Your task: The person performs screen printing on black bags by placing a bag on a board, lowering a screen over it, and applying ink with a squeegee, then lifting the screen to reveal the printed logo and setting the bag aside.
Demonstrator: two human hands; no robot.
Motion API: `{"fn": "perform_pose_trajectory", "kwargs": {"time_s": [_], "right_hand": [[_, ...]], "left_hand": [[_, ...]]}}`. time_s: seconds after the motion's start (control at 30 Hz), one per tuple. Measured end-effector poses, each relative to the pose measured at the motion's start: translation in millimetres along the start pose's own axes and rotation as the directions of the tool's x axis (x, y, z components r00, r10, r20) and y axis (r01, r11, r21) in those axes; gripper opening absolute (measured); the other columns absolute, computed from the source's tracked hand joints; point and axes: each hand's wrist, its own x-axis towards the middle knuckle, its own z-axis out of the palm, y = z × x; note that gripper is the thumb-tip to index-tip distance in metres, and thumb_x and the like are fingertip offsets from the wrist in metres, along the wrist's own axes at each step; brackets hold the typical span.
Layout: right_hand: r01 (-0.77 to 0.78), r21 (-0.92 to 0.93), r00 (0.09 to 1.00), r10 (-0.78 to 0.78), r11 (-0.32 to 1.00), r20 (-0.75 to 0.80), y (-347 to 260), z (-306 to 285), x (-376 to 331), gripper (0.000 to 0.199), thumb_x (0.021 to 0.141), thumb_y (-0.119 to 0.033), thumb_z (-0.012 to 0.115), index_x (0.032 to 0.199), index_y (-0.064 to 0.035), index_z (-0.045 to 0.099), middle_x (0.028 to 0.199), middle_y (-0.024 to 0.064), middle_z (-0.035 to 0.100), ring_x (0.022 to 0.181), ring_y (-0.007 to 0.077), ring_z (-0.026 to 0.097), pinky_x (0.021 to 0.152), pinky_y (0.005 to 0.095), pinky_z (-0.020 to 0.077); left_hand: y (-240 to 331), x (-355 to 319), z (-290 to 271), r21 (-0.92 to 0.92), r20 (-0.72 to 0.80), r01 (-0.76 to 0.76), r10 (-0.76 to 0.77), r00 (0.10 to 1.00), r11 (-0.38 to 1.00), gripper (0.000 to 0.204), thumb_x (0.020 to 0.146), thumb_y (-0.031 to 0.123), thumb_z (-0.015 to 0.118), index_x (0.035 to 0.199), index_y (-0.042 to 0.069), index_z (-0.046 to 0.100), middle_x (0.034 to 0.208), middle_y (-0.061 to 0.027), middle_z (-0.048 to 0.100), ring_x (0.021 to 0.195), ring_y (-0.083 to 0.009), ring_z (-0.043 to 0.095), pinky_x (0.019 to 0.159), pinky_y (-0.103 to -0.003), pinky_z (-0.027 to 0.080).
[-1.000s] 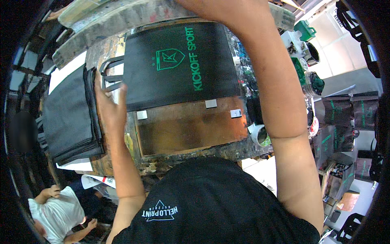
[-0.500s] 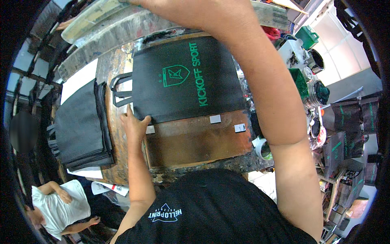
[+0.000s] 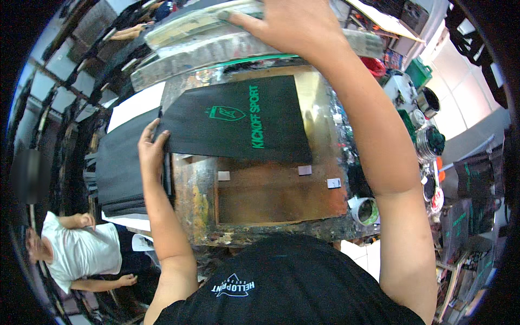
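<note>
My left hand (image 3: 153, 149) pinches the left edge of a black non-woven tote bag (image 3: 189, 130), thumb on its top face. The bag bears a green shield emblem and green lettering, and lies partly over the wooden board (image 3: 265, 200), partly over a stack of black bags (image 3: 122, 168). Its handles are hidden around my left hand. At the far side my right hand (image 3: 298, 27) grips the raised, ink-stained screen-printing frame (image 3: 200, 57), thumb along its edge; the other fingers are mostly cut off by the picture's top.
Small pale tabs (image 3: 305, 170) are stuck on the board. A roll of tape (image 3: 364, 210) sits at the table's near right. Ink tins (image 3: 429, 142) and a green container (image 3: 418, 73) stand to the right. Another person in a white shirt (image 3: 81, 246) is at the lower left.
My left hand has drawn the printed bag leftward off the board's far part, toward the black stack. My right hand stays at the raised frame. The view has shifted slightly.
</note>
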Motion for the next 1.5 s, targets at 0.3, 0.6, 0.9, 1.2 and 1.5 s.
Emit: {"fn": "perform_pose_trajectory", "kwargs": {"time_s": [0.3, 0.6, 0.9, 1.2, 1.5], "right_hand": [[-0.116, -0.094, 0.986, 0.127, 0.989, 0.112, -13.7, 4.4, 8.9, 0.073, 0.103, -0.075, 0.036, 0.094, -0.009, 0.067, 0.083, 0.0071, 0.063, 0.083, 0.0222, 0.059, 0.096, 0.0483, 0.0459], [0.079, -0.073, 0.944, -0.098, 0.994, -0.316, 20.9, 45.7, 11.1, 0.053, 0.099, -0.056, 0.059, 0.122, -0.0109, 0.074, 0.109, 0.0208, 0.074, 0.104, 0.0385, 0.07, 0.093, 0.05, 0.0503], [0.097, -0.103, 0.942, -0.125, 0.99, -0.311, 29.0, 46.8, 9.1, 0.055, 0.099, -0.055, 0.059, 0.125, -0.0079, 0.072, 0.109, 0.0206, 0.074, 0.101, 0.0407, 0.07, 0.089, 0.05, 0.0525], [0.065, -0.058, 0.972, -0.076, 0.996, -0.223, 12.3, 34.5, 7.6, 0.057, 0.098, -0.063, 0.054, 0.109, -0.0093, 0.071, 0.098, 0.0149, 0.07, 0.094, 0.0331, 0.066, 0.089, 0.0498, 0.0498], [-0.014, -0.019, 0.998, 0.013, 1.0, -0.057, 1.3, 16.7, 7.6, 0.071, 0.104, -0.072, 0.037, 0.092, -0.0074, 0.066, 0.082, 0.0093, 0.064, 0.083, 0.0228, 0.059, 0.085, 0.0443, 0.0457]], "left_hand": [[-7.2, -28.2, -258.9, 0.224, -0.216, 0.291, -0.244, 0.945, 0.93, 0.057, 0.09, 0.01, 0.079, 0.145, 0.006, 0.061, 0.12, -0.0093, 0.073, 0.088, -0.0113, 0.068, 0.069, -0.023, 0.053], [-113.4, -79.4, -498.8, 0.614, -0.785, 0.708, 0.178, 0.593, 0.349, 0.064, 0.09, 0.04, 0.079, 0.14, 0.004, 0.062, 0.12, -0.0269, 0.07, 0.112, -0.04, 0.066, 0.097, -0.049, 0.051], [3.6, -126.3, -39.7, 0.796, -0.059, -0.293, 0.55, 0.833, 0.53, 0.019, 0.098, 0.02, 0.073, 0.106, 0.002, 0.073, 0.101, -0.0154, 0.073, 0.091, -0.0349, 0.07, 0.082, -0.042, 0.056], [-91.6, -24.7, -38.1, 0.989, -0.132, 0.147, 0.34, 0.931, -0.019, 0.055, 0.096, 0.039, 0.074, 0.125, -0.006, 0.066, 0.129, -0.0241, 0.067, 0.113, -0.0419, 0.067, 0.094, -0.049, 0.055], [-105.0, -23.3, -57.1, 0.975, -0.2, 0.195, 0.035, 0.979, 0.11, 0.037, 0.102, 0.042, 0.064, 0.102, 0.005, 0.064, 0.1, -0.0246, 0.075, 0.09, -0.0436, 0.074, 0.082, -0.055, 0.059]]}}
